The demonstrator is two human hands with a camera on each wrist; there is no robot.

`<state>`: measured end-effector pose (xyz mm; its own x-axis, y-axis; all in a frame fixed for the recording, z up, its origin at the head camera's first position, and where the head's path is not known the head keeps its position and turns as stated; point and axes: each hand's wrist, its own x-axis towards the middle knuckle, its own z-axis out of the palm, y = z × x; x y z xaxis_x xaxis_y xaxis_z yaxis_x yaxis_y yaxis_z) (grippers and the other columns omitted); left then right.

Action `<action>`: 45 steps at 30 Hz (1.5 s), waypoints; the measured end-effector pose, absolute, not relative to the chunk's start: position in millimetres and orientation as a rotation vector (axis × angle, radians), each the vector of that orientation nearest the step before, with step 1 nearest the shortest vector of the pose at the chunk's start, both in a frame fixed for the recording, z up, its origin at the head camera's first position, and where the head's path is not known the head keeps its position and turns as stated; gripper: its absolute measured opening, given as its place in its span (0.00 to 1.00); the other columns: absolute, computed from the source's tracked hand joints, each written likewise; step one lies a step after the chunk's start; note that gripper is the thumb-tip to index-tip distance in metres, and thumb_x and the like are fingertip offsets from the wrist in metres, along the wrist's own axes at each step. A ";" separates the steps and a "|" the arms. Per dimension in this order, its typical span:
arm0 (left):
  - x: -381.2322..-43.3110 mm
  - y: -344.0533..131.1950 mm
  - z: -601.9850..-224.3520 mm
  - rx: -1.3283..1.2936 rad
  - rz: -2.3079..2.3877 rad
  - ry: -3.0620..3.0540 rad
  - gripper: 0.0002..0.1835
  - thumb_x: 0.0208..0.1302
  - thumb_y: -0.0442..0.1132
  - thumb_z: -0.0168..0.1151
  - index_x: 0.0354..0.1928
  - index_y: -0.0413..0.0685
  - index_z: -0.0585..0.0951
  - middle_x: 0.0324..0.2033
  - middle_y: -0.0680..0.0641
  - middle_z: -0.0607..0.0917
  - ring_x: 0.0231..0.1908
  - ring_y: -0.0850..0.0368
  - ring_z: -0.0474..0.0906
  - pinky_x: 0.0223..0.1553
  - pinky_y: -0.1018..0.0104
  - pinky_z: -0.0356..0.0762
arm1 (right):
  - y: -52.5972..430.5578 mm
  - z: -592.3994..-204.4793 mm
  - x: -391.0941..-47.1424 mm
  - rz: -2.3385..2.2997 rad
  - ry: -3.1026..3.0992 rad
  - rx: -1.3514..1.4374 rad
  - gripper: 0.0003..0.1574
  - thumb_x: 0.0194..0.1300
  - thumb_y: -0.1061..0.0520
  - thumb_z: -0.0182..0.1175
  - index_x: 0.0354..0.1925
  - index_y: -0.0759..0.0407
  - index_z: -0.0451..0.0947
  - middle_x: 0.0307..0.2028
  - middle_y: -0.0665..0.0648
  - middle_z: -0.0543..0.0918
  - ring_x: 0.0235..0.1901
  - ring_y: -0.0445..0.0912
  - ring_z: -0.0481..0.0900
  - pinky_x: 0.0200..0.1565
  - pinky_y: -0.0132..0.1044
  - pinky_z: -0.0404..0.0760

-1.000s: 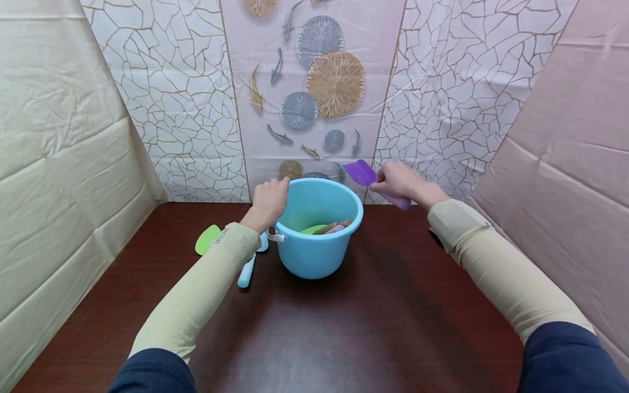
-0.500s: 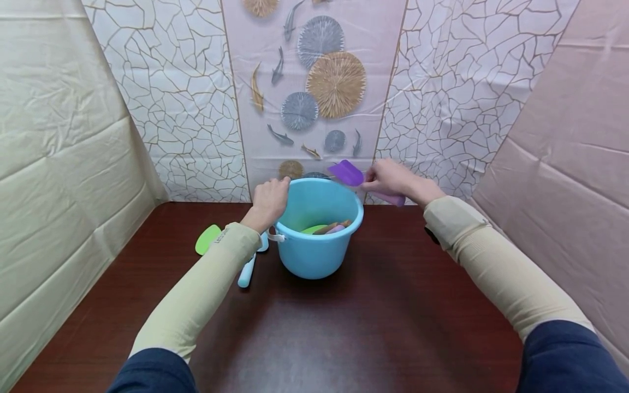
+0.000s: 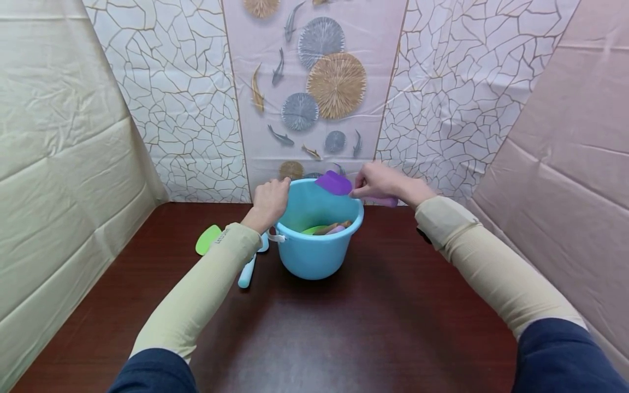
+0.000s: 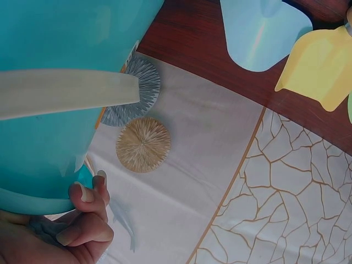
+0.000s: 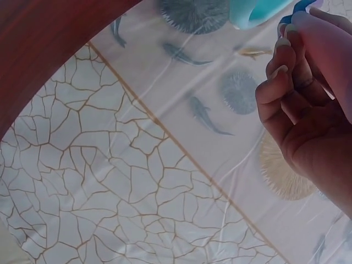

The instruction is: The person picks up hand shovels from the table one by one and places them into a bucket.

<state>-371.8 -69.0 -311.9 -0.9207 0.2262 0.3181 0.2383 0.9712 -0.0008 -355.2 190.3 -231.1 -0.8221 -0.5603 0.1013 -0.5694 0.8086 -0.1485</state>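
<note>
A light blue bucket [image 3: 314, 254] stands upright on the table, its mouth tilted toward the head view. My left hand [image 3: 269, 201] grips its rim at the left back; in the left wrist view the fingertips [image 4: 87, 193] curl at the rim beside the white bucket handle [image 4: 71, 91]. With thumb and fingers, my right hand [image 3: 380, 180] pinches a toy shovel near where its purple blade [image 3: 334, 183] meets the lilac handle [image 3: 385, 201]. The blade overlaps the bucket's far right rim in the head view. Inside the bucket lie green, brown and lilac pieces [image 3: 336, 228], partly hidden.
Left of the bucket lie a green shovel blade [image 3: 208, 240] and a light blue shovel [image 3: 247, 273], both partly behind my left sleeve. The left wrist view also shows a yellow shovel blade [image 4: 313, 69]. Patterned cloth walls [image 3: 196, 98] enclose the dark red table [image 3: 314, 338].
My right hand has moved left with the toy shovel, bringing its purple blade from right of the bucket to over the rim, slightly lower. My left hand keeps its hold on the rim.
</note>
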 end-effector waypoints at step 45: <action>-369.8 -68.8 -310.9 -0.338 -0.040 -2.792 0.12 0.74 0.35 0.45 0.53 0.45 0.75 0.39 0.38 0.84 0.39 0.43 0.83 0.35 0.51 0.83 | 121.8 -269.2 -363.7 -0.041 -3.210 0.831 0.27 0.62 0.48 0.64 0.13 0.50 0.65 0.12 0.46 0.57 0.15 0.40 0.54 0.21 0.33 0.60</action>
